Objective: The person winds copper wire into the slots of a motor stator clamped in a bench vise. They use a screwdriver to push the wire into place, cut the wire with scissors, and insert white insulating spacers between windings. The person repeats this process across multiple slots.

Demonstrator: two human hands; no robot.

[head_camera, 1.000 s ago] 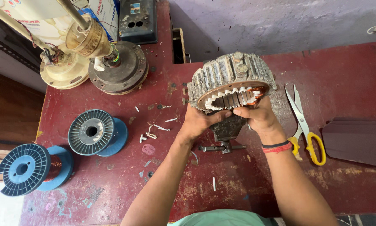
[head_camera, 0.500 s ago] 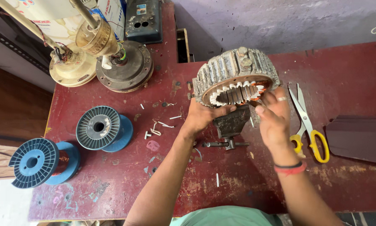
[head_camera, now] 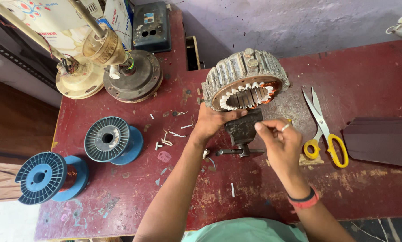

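My left hand (head_camera: 210, 123) grips the stator (head_camera: 245, 80) at twelve o'clock on the vise (head_camera: 243, 130); my right hand (head_camera: 279, 141), fingers pinched, holds nothing I can make out; slots look partly wound.

- My bench (head_camera: 371, 188) is a worn, dark red top with scratched and chipped paint.
- Two blue wire spools lie on its left part: one (head_camera: 113, 140) nearer the middle, one (head_camera: 49, 178) at the left edge.
- Two fan motor housings, a cream one (head_camera: 78, 80) and a brown one (head_camera: 134, 83), stand at the far left corner.
- Yellow-handled scissors (head_camera: 324, 130) lie at the right, just beside a dark flat panel (head_camera: 382, 141).
- A small vise (head_camera: 243, 132) sits at the middle.
- White paper scraps (head_camera: 167, 140) are scattered between the spools and the vise.
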